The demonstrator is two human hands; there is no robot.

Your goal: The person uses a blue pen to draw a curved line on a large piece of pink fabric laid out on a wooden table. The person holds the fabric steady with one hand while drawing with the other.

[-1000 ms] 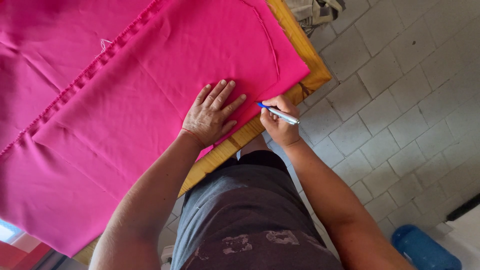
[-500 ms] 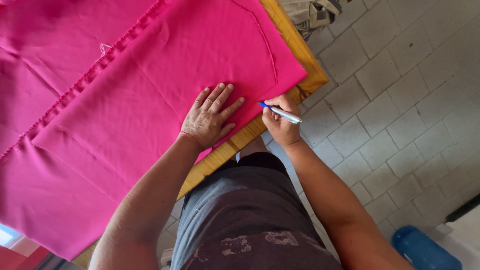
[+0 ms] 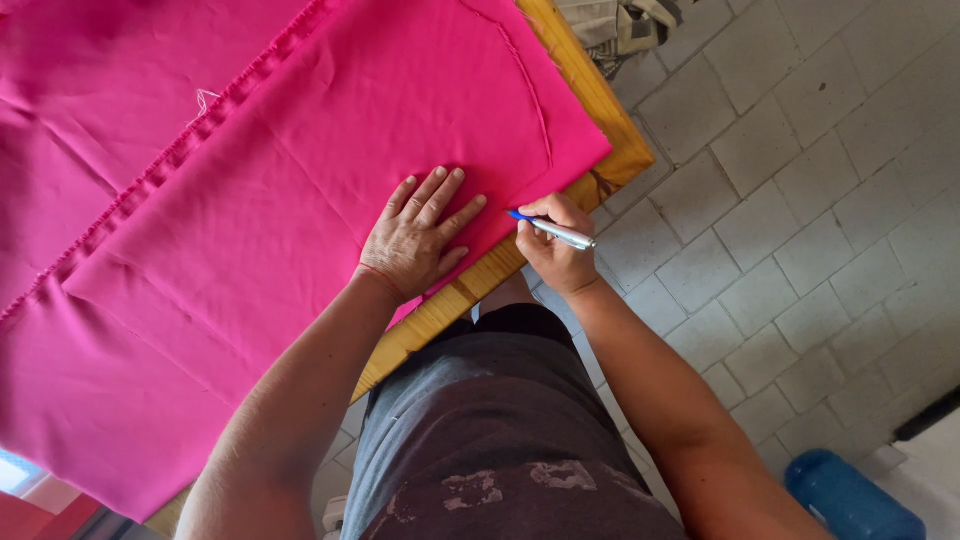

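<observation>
1. A pink cloth (image 3: 250, 250) covers most of the tabletop (image 3: 600, 120), spreading from the far left past the tabletop's near edge, where a part hangs over.
2. A hemmed, stitched cloth edge (image 3: 190, 150) runs as a slanted band from the lower left up toward the top middle, with a loose thread near it.
3. The left hand (image 3: 415, 240) lies flat, palm down, on the cloth close to the tabletop's near edge; its fingers are spread and straight, so its grip is open and holds nothing.
4. A thin red band shows at the left wrist.
5. The bare wooden near edge of the tabletop shows just below and right of that hand.
6. A faint curved line (image 3: 535, 90) marks the cloth toward the tabletop's right corner.
7. The right hand (image 3: 555, 245) sits just beside the left, at the cloth's edge by the near edge of the tabletop; its grip is closed around a pen (image 3: 550, 230).
8. The pen has a blue tip and silver barrel; its tip points left and touches the cloth near the left fingertips.
9. A paved floor (image 3: 800, 200) lies right of the tabletop, with a blue container (image 3: 850, 500) at the lower right.
</observation>
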